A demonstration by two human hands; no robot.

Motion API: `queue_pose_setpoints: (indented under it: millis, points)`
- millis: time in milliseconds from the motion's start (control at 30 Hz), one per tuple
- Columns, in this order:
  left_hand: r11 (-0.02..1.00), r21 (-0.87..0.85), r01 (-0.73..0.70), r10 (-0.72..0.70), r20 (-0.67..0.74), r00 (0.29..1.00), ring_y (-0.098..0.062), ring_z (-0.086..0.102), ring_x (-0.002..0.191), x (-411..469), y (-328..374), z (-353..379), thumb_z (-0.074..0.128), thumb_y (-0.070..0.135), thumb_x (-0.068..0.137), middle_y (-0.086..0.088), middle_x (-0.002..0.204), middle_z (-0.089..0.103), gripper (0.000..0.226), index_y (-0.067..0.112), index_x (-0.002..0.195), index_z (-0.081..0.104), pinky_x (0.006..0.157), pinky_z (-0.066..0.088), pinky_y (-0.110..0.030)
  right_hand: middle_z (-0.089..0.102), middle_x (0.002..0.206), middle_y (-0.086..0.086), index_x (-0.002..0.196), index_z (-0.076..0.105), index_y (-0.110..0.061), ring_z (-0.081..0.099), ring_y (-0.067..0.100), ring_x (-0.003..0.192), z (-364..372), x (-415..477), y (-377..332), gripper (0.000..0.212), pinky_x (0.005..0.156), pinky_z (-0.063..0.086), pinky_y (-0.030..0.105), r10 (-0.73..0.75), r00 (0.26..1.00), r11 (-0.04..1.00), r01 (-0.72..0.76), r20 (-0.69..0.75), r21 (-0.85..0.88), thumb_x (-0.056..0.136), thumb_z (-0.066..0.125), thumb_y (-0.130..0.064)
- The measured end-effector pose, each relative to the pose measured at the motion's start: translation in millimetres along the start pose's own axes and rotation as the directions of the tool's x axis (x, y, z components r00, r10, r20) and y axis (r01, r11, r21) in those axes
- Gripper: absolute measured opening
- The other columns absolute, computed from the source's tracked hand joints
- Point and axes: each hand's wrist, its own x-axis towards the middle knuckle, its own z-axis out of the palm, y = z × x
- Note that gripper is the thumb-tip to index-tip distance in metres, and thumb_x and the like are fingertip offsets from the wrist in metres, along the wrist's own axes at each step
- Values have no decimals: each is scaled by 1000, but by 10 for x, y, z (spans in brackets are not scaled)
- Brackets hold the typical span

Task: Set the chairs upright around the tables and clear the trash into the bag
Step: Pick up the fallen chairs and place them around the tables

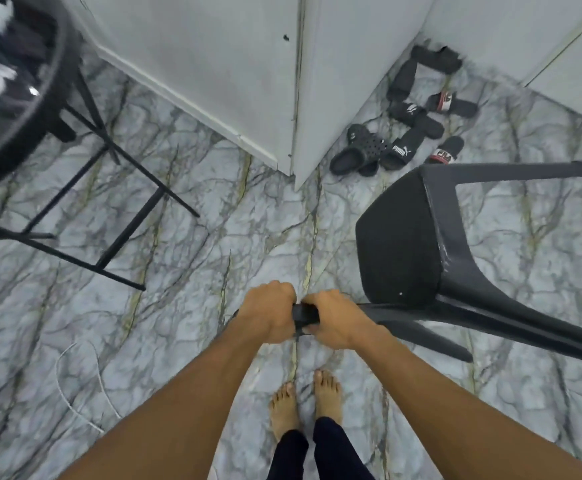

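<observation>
1. Left hand (270, 311) and right hand (334, 320): both are closed in fists around one dark leg end of the chair (417, 237), knuckles almost touching, directly above the person's bare feet (305, 403).
2. Chair: a black plastic chair lying on its side on the marble-patterned floor (213, 237), to the right of the hands. The underside of its seat faces the camera, and its other legs point out toward the right edge of the view. It is not yet upright.
3. Table (12, 98): a dark round top at the upper left corner of the view, on thin black crossed legs. The chair lies well apart from it, so it has to be stood up and then carried or slid across to the table.
4. Slippers (417, 123): several black pairs are scattered on the floor by the white wall corner (296, 133), just beyond the chair's seat.
5. Cord (75, 386): a thin white line loops over the floor near the left forearm.
6. Progress, as a judgement: the work appears to be at an early stage. One chair is gripped but lies tipped over. No chair stands at the table. Neither trash nor a bag can be made out; the blurred objects on the table top cannot be identified.
</observation>
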Motion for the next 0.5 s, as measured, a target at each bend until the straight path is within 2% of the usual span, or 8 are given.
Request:
queue_pose_setpoints:
  millis: [67, 133, 200, 267, 333, 400, 433, 500]
  points:
    - [998, 15, -68, 69, -76, 995, -29, 64, 79, -179, 271, -597, 68, 22, 74, -5, 80, 60, 11, 17, 83, 66, 58, 41, -32, 67, 87, 11, 91, 67, -14, 62, 28, 78, -486, -253, -129, 17, 64, 47, 35, -13, 995, 994, 23, -96, 104, 79, 75, -22]
    - [987, 38, -158, 162, -147, 976, -26, 64, 80, -409, 594, -1149, 65, 18, 69, -1, 81, 65, 17, 21, 85, 70, 60, 48, -33, 65, 73, 7, 78, 68, -17, 59, 22, 68, -1008, -616, -102, 13, 59, 45, 34, -34, 986, 979, 65, -161, 191, 76, 80, -22]
    - [972, 63, -225, 233, -237, 943, -20, 62, 85, -696, 956, -1649, 67, 22, 67, 5, 90, 67, 25, 28, 91, 72, 70, 52, -34, 64, 67, 4, 73, 69, -20, 60, 19, 64, -1486, -1079, 49, 15, 60, 49, 35, -68, 973, 972, 115, -220, 205, 73, 83, -23]
    - [966, 11, -257, 246, -331, 911, -15, 61, 83, -945, 1289, -2000, 75, 33, 66, 11, 89, 67, 29, 33, 94, 72, 73, 51, -32, 68, 69, 3, 74, 71, -18, 66, 17, 68, -1861, -1569, 273, 15, 67, 53, 36, -45, 954, 965, 118, -295, 235, 72, 86, -20]
    - [962, -17, -273, 250, -352, 902, -15, 60, 78, -1109, 1586, -2120, 78, 39, 67, 10, 79, 65, 28, 30, 92, 72, 68, 47, -30, 70, 70, 3, 72, 71, -16, 69, 18, 71, -2132, -2010, 543, 16, 72, 57, 41, 8, 937, 956, 95, -349, 278, 71, 87, -15]
    - [958, 15, -286, 270, -377, 886, -22, 59, 74, -1179, 1926, -2053, 76, 35, 73, 5, 68, 58, 18, 21, 84, 70, 63, 44, -31, 73, 76, 5, 76, 71, -16, 71, 19, 77, -2322, -2413, 697, 16, 77, 58, 47, 12, 924, 951, 107, -381, 291, 70, 86, -15]
    - [955, 36, -294, 284, -390, 876, -24, 58, 73, -1198, 2122, -1990, 75, 32, 76, 4, 65, 55, 16, 18, 79, 68, 63, 44, -31, 73, 81, 4, 82, 71, -18, 71, 18, 81, -2384, -2588, 720, 20, 79, 58, 45, -17, 917, 947, 143, -399, 288, 69, 86, -18]
    - [943, 91, -321, 330, -395, 857, -22, 54, 70, -1244, 2557, -1881, 74, 29, 78, 5, 63, 52, 14, 19, 76, 65, 63, 43, -31, 71, 87, -4, 93, 69, -26, 68, 12, 83, -2451, -2910, 690, 31, 77, 56, 32, -93, 896, 951, 209, -435, 227, 67, 86, -26]
